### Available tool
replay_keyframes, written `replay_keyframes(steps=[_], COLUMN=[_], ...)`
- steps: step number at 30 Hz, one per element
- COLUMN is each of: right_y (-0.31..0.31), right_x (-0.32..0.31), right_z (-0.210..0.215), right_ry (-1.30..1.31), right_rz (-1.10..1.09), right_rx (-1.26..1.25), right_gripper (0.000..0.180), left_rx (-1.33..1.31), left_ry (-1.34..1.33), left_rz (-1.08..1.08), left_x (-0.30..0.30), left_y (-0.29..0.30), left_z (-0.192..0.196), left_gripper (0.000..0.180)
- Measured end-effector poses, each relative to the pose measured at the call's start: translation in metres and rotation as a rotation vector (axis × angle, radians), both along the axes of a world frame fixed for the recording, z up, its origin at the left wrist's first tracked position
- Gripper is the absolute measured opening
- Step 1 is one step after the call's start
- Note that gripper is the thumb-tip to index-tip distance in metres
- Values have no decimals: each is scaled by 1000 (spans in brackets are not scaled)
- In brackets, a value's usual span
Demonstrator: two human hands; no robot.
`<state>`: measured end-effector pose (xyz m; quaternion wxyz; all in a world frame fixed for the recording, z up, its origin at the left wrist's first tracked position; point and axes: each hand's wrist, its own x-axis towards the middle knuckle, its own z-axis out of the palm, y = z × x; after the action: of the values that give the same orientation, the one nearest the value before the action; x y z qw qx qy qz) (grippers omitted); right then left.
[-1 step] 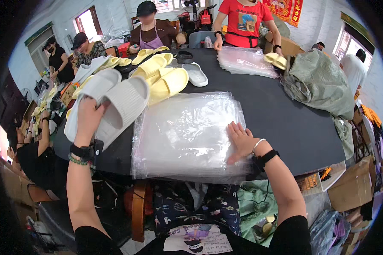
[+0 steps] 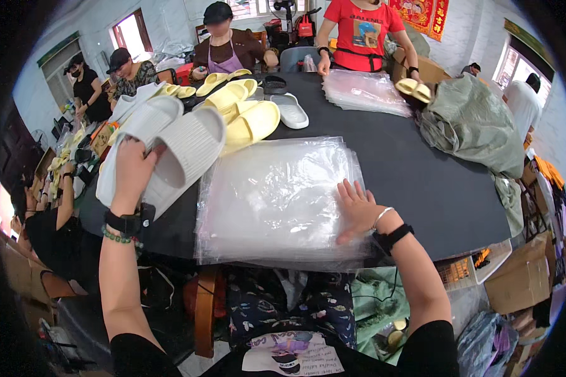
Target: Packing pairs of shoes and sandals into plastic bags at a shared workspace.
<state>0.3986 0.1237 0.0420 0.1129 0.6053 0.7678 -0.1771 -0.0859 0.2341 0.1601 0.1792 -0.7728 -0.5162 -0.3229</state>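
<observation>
My left hand [image 2: 135, 169] grips a pair of grey slippers [image 2: 192, 141], held tilted over the left side of the table, thumb on the near end and fingers partly hidden. More pale slippers lie beneath and behind them. At the middle of the table's near edge lies a stack of clear plastic bags [image 2: 270, 195]. On the right edge of that stack my right hand [image 2: 357, 212] rests flat, fingers spread, holding nothing. Just beyond the bags sits a pile of yellow slippers [image 2: 253, 122], with a single light grey slipper [image 2: 289, 111] to its right.
The dark table [image 2: 415, 188] curves around in front of me. Across it, a person in red [image 2: 365, 31] handles another bag stack [image 2: 366, 91] and small yellow slippers [image 2: 413, 90]. A large green sack [image 2: 471, 119] bulges at the right. A cardboard box [image 2: 519, 273] stands below right.
My left hand has shifted the grey slippers slightly to the right. My right hand stays flat on the bags. Across the table, the other person's yellow slippers have moved a little right.
</observation>
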Motion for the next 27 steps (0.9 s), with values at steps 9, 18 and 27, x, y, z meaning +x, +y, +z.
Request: replay_keyframes(steps=[9, 18, 27], right_y=[-64, -82, -84], right_x=[-40, -60, -56], right_z=[-11, -58, -60], right_ry=[92, 91, 124], right_rz=[6, -86, -96], right_rx=[399, 412, 477], right_gripper=[111, 110, 108], left_rx=[25, -159, -762], left_ry=[94, 105, -41], left_rz=[-309, -357, -132], left_x=[150, 278, 235], left_y=[-33, -17, 12], left_z=[10, -137, -123], left_gripper=[28, 43, 49])
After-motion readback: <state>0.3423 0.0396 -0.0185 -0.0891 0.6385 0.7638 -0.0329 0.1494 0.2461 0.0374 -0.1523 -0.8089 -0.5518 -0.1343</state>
